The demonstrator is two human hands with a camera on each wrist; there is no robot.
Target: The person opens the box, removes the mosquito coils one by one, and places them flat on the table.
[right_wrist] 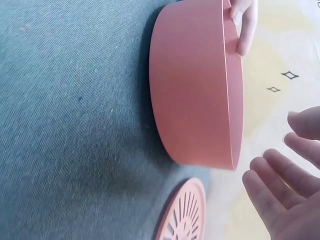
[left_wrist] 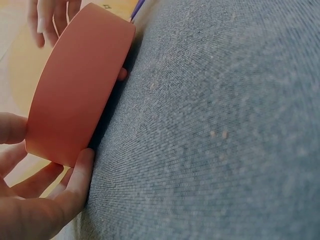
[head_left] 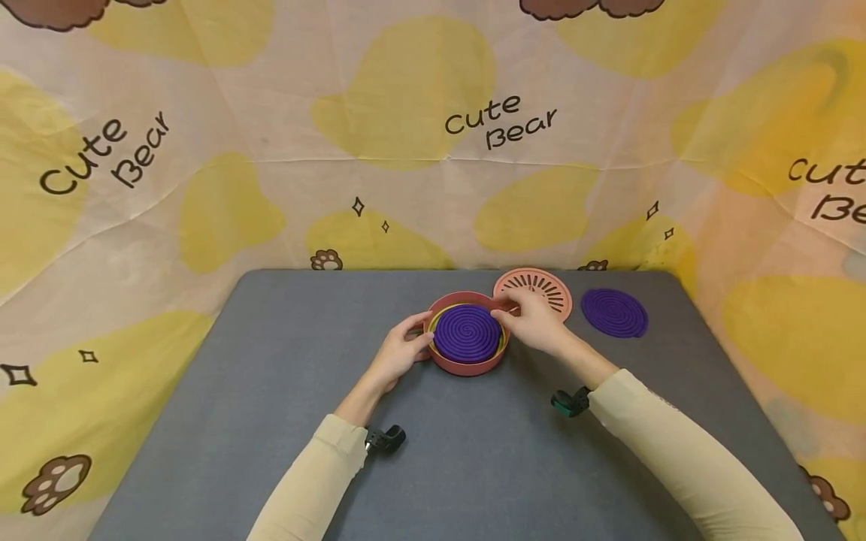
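Note:
A round pink box [head_left: 467, 370] stands on the table, a purple spiral coil [head_left: 467, 332] lying in it over something yellow [head_left: 504, 340] that shows at the edge. My left hand [head_left: 395, 353] grips the box's left side, thumb at the rim and fingers against the outer wall, as the left wrist view [left_wrist: 50, 200] also shows. Just above the right rim hovers my right hand [head_left: 534, 323]. In the right wrist view its loosely bent fingers [right_wrist: 280, 185] are apart from the wall and hold nothing. The coil is hidden in both wrist views.
Behind the right hand lies a pink slotted lid [head_left: 556, 294], partly covered by it. Farther right is a second purple spiral coil [head_left: 614, 312] flat on the grey table [head_left: 271, 421]. A patterned cloth [head_left: 406, 98] hangs along the table's back edge.

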